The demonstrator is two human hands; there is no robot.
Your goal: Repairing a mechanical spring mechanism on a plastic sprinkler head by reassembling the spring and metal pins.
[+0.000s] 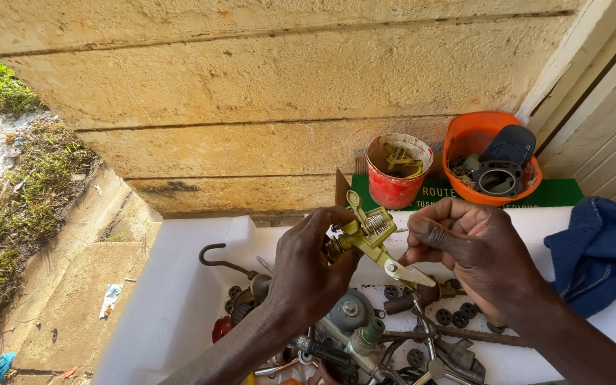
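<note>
Metal parts (pixel 393 335) piled at the tray's (pixel 180 299) near edge. Above them, left hand (pixel 308 267) clamps the brass sprinkler (pixel 368 239) by its base; right hand (pixel 465 253) pinches its arm end. Red can (pixel 396 171) and orange bowl (pixel 490 157) beyond the tray's far edge, by the wall (pixel 265 93).

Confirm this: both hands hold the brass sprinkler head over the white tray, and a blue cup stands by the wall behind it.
Wrong on one point: the cup is red, not blue, as the head view shows. Both hands, left and right, do hold the brass sprinkler head over the white tray.
</note>
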